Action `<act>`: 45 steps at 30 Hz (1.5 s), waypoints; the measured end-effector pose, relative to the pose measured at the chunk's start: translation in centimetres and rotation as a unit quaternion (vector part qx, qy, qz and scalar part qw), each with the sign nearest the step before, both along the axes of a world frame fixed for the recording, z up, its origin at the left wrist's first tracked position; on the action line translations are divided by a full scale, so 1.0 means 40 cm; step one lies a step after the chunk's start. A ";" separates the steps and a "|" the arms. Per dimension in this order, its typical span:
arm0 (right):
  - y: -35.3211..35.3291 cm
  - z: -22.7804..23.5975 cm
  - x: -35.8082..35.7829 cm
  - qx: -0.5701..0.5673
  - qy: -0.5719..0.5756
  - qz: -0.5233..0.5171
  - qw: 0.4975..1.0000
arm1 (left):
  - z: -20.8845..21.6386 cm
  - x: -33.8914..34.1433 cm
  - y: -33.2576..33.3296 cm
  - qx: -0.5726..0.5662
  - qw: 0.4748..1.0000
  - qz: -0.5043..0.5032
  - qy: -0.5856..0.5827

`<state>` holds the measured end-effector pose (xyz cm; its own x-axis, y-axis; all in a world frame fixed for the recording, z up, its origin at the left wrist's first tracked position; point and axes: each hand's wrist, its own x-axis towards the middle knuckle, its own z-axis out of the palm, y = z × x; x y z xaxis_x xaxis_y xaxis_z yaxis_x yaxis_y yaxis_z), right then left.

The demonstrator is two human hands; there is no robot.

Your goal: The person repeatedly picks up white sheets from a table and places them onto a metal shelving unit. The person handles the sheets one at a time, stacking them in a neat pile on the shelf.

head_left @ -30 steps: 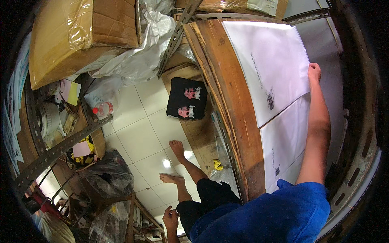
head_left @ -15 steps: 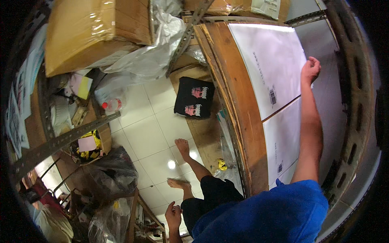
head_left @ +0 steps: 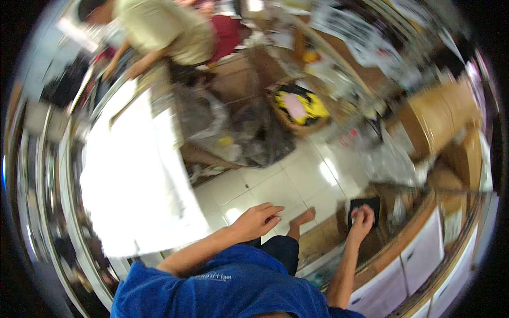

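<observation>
My left hand (head_left: 258, 221) is held in front of my body over the tiled floor, fingers loosely bent and partly apart, with nothing in it. Nearest to it on the left is a table covered in bright white sheets (head_left: 132, 185), washed out by glare. My right hand (head_left: 362, 221) is smeared by motion and its fingers look curled; whether it holds anything does not show. Behind it in view lies a black folded cloth (head_left: 373, 203). To the right, large white sheets (head_left: 424, 241) lie on a wooden board (head_left: 411, 222).
At the upper left a person in a pale yellow shirt (head_left: 159, 26) leans over the table's far end. Dark plastic bags (head_left: 260, 132) and a carton of black and yellow items (head_left: 302, 108) stand ahead. Big cardboard boxes (head_left: 440, 119) crowd the right, beside crumpled clear plastic (head_left: 392, 161).
My view has swung left, bringing the white-covered table and the other person into sight. My right hand has left the white sheets on the board. My left hand has come up in front of me.
</observation>
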<state>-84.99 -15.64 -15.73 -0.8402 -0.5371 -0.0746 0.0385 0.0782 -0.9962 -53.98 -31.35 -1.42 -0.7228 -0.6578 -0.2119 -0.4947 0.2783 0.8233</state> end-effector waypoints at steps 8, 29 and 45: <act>0.136 -0.384 0.464 0.198 -0.229 0.108 0.947 | 0.218 0.625 -0.081 -0.204 0.938 0.273 0.065; 0.165 -0.066 0.657 0.319 -0.118 0.311 0.887 | 0.248 0.883 -0.081 -0.286 0.914 0.286 -0.034; 0.172 -0.103 0.682 0.372 -0.135 0.241 0.886 | 0.245 1.052 -0.199 -0.360 0.837 0.399 -0.107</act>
<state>-57.72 -8.75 -19.87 -0.4238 -0.5470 -0.7219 0.0500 0.7817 -0.6217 -11.92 -39.32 8.37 0.0113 -0.9256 0.3783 -0.8736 0.1749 0.4541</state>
